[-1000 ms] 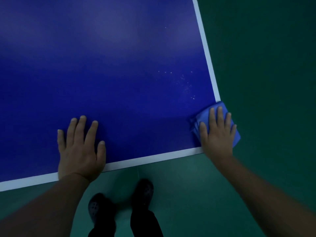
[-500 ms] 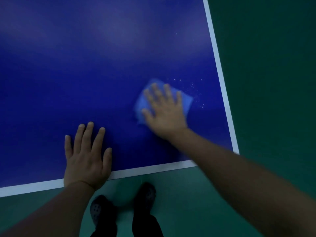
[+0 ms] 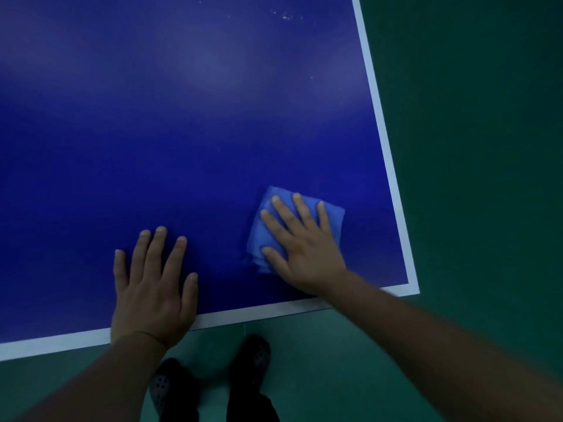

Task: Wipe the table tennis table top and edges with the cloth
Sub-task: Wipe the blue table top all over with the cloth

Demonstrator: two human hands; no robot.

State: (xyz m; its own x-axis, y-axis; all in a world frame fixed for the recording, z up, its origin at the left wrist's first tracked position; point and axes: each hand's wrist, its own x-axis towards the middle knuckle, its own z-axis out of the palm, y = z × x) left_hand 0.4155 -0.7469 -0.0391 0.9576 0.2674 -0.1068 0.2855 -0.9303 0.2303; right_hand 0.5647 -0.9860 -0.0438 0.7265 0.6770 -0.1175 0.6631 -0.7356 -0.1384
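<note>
Pressing a folded blue cloth (image 3: 297,222) flat against the dark blue tabletop (image 3: 182,117), the right hand (image 3: 304,248) is lying with its fingers straight and spread across the fabric, at about five o'clock in the view, near the corner where two white border lines are meeting. The left hand (image 3: 152,287) is resting flat and empty at about seven o'clock, fingers spread wide, its heel sitting on the near white edge line (image 3: 259,312), seemingly bracing the person. Small pale specks (image 3: 285,16) are showing on the surface at one o'clock, well apart from the cloth.

Because the cloth is only being pinned by a flat palm and not gripped, it is likely to bunch or slide out from under the fingers during a fast stroke; its lower left corner is already looking rumpled. A sweep toward the corner is also risking pushing it off the edge onto the green floor (image 3: 472,178). The far specks may be getting missed.
</note>
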